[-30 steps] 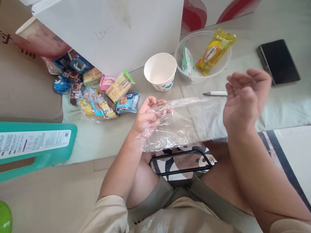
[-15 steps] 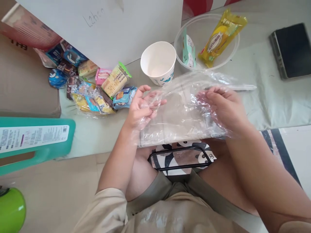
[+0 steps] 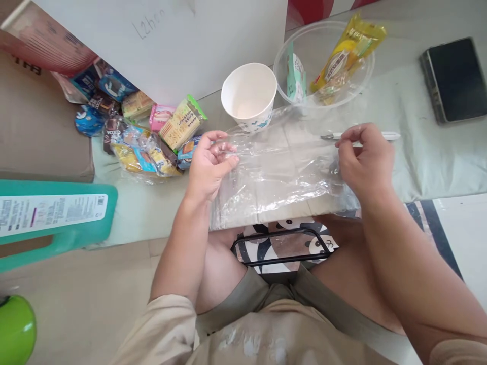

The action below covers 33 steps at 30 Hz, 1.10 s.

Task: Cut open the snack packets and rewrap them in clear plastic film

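Observation:
A clear plastic bag [image 3: 277, 177] is stretched between my two hands above my lap. My left hand [image 3: 207, 165] pinches its left top edge. My right hand [image 3: 365, 159] pinches the right top edge, fingers closed. Just behind the bag stands an empty white paper cup [image 3: 249, 94]. A clear plastic bowl [image 3: 357, 83] further back holds a yellow snack packet [image 3: 344, 50] and a small green packet [image 3: 294, 76]. A pen [image 3: 384, 136] lies behind my right hand.
A pile of wrapped snacks [image 3: 144, 134] lies left of the cup, before a white box [image 3: 171, 35]. A dark phone [image 3: 454, 76] lies at far right. A teal bottle [image 3: 53, 218] and a green object [image 3: 15, 329] are at left.
My right hand came down from the air and took hold of the bag's right edge. Both hands now pull the bag flat and wide between them.

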{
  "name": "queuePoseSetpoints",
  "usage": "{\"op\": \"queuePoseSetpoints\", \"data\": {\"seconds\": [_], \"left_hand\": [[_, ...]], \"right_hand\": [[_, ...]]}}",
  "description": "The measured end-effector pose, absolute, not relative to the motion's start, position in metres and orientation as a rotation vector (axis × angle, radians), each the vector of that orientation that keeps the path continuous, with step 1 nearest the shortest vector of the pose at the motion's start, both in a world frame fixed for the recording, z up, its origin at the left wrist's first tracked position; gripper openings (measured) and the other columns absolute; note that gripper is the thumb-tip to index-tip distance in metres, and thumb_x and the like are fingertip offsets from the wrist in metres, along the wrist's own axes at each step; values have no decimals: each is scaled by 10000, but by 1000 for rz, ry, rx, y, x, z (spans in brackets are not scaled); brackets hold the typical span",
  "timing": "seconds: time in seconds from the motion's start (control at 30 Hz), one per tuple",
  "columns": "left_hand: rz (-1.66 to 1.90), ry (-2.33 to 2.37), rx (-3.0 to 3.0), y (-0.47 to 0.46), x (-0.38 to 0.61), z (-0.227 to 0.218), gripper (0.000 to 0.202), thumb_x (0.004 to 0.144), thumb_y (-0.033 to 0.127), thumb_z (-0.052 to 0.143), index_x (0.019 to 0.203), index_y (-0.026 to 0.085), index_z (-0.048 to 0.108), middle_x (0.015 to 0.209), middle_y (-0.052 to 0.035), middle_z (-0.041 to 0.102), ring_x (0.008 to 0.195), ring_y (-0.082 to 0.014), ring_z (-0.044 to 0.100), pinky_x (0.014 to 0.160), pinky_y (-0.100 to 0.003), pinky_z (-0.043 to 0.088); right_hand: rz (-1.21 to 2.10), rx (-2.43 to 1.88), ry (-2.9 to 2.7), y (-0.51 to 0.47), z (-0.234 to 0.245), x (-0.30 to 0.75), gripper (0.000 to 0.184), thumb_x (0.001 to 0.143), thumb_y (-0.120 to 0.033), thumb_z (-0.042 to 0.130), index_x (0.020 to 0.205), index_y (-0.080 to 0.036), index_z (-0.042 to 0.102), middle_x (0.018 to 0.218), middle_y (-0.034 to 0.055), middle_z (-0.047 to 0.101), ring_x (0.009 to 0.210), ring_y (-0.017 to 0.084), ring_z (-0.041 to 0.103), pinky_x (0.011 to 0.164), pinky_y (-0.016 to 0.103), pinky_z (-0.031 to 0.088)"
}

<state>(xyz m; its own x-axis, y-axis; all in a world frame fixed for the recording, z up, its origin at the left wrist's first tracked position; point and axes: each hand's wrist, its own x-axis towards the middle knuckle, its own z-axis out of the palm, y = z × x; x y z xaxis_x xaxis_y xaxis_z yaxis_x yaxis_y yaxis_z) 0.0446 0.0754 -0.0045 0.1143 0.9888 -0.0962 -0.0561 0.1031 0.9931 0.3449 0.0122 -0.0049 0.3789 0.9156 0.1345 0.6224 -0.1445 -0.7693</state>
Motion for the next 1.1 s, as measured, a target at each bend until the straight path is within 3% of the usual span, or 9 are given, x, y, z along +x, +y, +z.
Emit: {"op": "queuePoseSetpoints", "data": {"seconds": [0.13,0.27,0.4,0.5,0.6,0.77,0.9,1.0,1.1], "left_hand": [[1261,1104,1332,75,32,-10,654,601,365,988,1121,299,597,885,22,657,852,-134,685,659,-211,515],[1263,1044,1195,69,32,1,745,513,334,1021,1145,338,626,978,19,707,851,-129,693,662,-212,536],[933,1021,863,62,43,15,673,550,410,974,1139,256,686,1119,-45,768,762,-116,702,623,-214,556],[658,1167,850,59,52,17,350,719,361,853,962,163,698,927,-64,793,655,-102,693,569,-193,540],[685,1290,981,60,56,13,153,805,254,745,901,167,664,670,3,725,486,-83,626,446,-162,451],[842,1229,1004,65,56,11,208,789,280,732,956,210,631,542,70,645,388,-86,565,376,-165,403],[806,1145,936,64,60,13,281,693,266,807,893,204,620,623,56,693,488,-84,643,457,-157,489],[804,1164,911,65,62,10,228,671,224,804,780,190,606,631,42,687,495,-82,637,452,-153,487],[885,1208,918,67,61,4,181,693,185,777,724,188,598,620,43,652,519,-82,638,476,-152,508]], "right_hand": [[495,-1815,-1241,13,-7,348,108,858,-224,658,865,-280,566,889,24,706,610,189,600,621,349,444],[812,-1589,-1078,16,-14,345,231,733,-166,680,910,-287,596,859,0,712,641,172,642,599,323,496],[809,-1705,-1091,16,-15,340,104,708,-155,671,760,-238,636,583,-37,571,475,122,535,434,247,357],[653,-1731,-1109,15,-14,339,72,745,-152,650,769,-220,657,619,-42,585,437,93,514,397,228,317],[539,-1658,-1148,15,-13,342,41,767,-159,660,773,-200,667,821,-7,686,476,59,520,439,231,371],[516,-1575,-1077,14,-12,355,78,699,-160,690,764,-195,669,853,1,680,554,62,493,483,234,349],[860,-1652,-865,11,-7,364,448,625,-146,748,1059,-243,689,940,-20,685,521,54,477,469,233,345],[930,-1861,-907,8,-1,367,198,661,-165,750,840,-208,677,697,-36,622,519,80,472,494,242,337],[744,-1776,-1025,7,-1,368,94,683,-133,684,682,-201,619,696,-22,645,628,105,549,592,259,406]]}}
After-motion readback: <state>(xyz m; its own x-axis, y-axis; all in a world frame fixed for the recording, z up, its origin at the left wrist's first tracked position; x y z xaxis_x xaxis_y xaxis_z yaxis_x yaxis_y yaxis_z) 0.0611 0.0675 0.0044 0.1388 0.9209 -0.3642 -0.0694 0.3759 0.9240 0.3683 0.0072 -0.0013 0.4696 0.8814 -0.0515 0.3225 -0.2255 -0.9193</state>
